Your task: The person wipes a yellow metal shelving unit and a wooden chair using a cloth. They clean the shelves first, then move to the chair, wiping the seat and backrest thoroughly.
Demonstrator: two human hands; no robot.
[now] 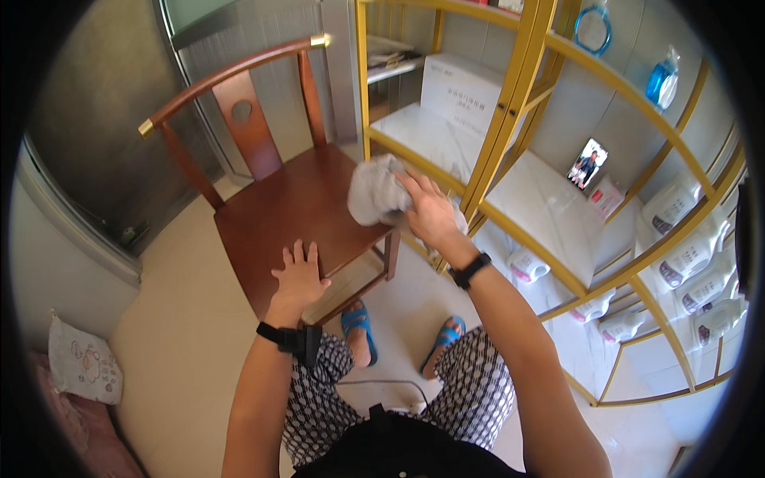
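Note:
A reddish-brown wooden chair [281,203] with a curved, brass-tipped top rail stands in front of me. My left hand [300,276] rests on the front edge of its seat, fingers spread and holding nothing. A crumpled light grey cloth [378,191] is in my right hand [431,209], over the seat's right front corner. Part of the cloth hangs down past that hand on its right. Whether the cloth touches the seat cannot be told from here.
A gold-framed shelf unit [439,140] stands close on the right, holding a white box [460,95], a lit phone [587,164] and several white bottles [672,203]. A cable [388,381] lies on the floor between my feet. At the lower left is a printed cushion [86,361].

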